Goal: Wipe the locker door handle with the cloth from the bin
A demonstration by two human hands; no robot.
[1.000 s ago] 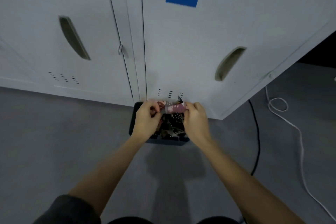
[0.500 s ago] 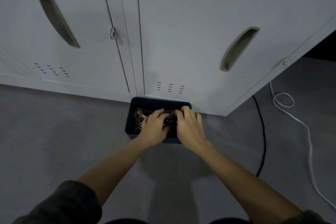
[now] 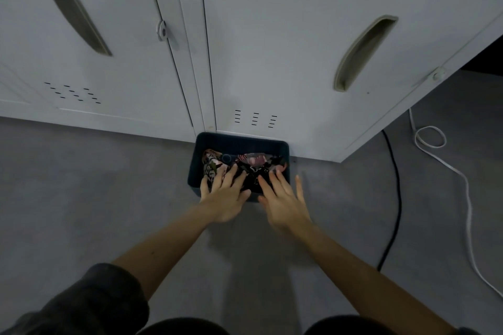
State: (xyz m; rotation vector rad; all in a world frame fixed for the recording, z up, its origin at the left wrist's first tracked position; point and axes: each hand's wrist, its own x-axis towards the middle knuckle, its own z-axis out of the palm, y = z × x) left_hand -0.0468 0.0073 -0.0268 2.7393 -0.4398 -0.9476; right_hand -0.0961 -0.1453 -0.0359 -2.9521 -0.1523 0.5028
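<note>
A dark blue bin (image 3: 239,141) stands on the floor against the grey lockers. A patterned black, pink and white cloth (image 3: 254,162) lies crumpled inside it. My left hand (image 3: 226,193) hovers over the bin's near edge with fingers spread, its fingertips over the cloth. My right hand (image 3: 283,198) is beside it, fingers apart, holding nothing. The right locker door's recessed handle (image 3: 362,49) is above and to the right. Another recessed handle (image 3: 72,5) is on the left door.
A black cable (image 3: 393,198) and a white cable (image 3: 446,163) run over the grey floor to the right. A small latch (image 3: 162,31) sits between the doors. Vent slots (image 3: 255,118) are just above the bin.
Both hands held the cloth above the bin, lowered it in, then let go and drew back with fingers spread. The view tilted down toward the bin.
</note>
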